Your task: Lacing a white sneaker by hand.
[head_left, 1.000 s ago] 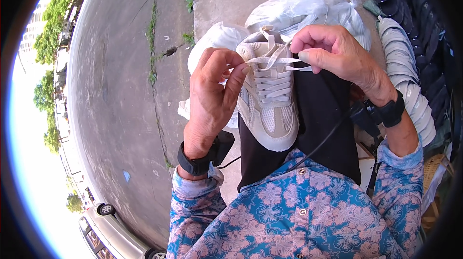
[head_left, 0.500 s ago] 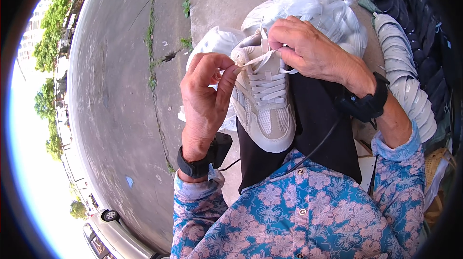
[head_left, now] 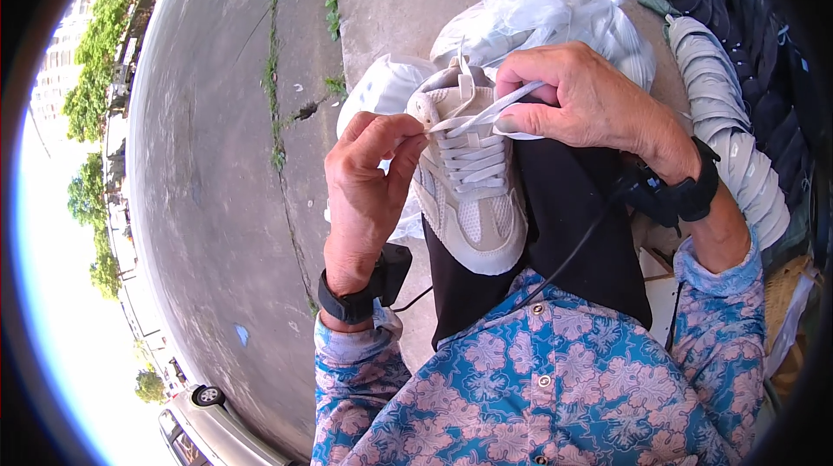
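Note:
A beige and white sneaker (head_left: 480,232) rests on my dark-trousered lap, toe toward me. Its flat pale shoelace (head_left: 477,119) crosses the tongue and runs out to both hands. My left hand (head_left: 375,171) pinches the lace between thumb and forefinger at the left side of the shoe's opening. On the right, my right hand (head_left: 577,106) has thumb and fingers closed on another stretch of the lace, which loops beside the thumb. Lower down, the lace is threaded in rows over the tongue.
Tied clear plastic bags (head_left: 555,15) with white contents lie beyond the shoe. At right are a stacked row of white curved pieces (head_left: 716,110) and piled dark pieces (head_left: 737,41). Concrete ground (head_left: 217,119) spreads to the left, with a parked car (head_left: 213,431) at lower left.
My right hand has shifted slightly right and down, drawing a lace strand out sideways over the shoe. My left hand keeps its pinch nearly in place.

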Demonstrator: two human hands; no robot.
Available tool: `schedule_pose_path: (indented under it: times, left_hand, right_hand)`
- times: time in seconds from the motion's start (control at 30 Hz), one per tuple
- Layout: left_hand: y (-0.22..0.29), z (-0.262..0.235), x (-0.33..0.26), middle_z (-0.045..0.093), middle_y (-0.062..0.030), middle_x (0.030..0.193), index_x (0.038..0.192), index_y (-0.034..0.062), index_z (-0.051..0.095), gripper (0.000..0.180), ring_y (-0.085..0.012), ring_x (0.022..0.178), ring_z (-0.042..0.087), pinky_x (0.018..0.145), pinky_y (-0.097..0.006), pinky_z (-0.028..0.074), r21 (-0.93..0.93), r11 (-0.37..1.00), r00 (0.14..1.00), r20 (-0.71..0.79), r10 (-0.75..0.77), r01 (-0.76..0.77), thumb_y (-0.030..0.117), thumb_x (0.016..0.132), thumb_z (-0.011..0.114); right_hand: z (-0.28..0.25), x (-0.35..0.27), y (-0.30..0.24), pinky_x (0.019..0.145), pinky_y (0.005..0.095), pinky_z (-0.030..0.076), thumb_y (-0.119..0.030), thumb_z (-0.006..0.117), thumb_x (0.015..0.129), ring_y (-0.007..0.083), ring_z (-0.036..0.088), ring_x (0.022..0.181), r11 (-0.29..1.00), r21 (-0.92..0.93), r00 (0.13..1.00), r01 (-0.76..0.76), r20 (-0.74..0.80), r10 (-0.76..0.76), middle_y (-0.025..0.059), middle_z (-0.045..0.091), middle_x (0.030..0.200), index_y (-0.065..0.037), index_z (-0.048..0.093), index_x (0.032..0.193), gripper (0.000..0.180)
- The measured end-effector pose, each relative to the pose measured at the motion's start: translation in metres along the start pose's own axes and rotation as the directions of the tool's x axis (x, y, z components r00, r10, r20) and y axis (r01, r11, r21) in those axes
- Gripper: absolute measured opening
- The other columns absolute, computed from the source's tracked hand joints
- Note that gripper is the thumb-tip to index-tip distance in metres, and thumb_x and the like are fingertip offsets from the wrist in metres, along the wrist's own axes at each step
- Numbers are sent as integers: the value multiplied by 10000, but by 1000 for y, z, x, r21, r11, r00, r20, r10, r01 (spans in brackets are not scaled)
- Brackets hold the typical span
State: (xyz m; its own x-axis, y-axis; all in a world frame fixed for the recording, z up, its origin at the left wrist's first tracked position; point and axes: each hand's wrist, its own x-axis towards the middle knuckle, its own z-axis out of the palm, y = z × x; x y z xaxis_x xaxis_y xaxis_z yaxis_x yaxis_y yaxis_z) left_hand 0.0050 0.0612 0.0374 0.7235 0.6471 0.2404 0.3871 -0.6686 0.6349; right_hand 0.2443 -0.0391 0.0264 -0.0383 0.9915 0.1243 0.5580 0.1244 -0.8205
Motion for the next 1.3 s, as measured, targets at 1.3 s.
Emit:
schedule_pose_path:
  times: [1.3]
  left_hand:
    - [-17, -16, -13, 610, -8, 809, 1060, 15, 609, 259, -116, 701, 591, 650, -287, 507, -828, 426, 869, 139, -475, 365, 251, 1020, 511]
  right_hand:
    - [-83, -210, 147, 760, 230, 398, -229, 683, 926, 73, 444, 726, 658, 749, 482, 74, -605, 634, -25, 470, 767, -63, 617, 965, 182]
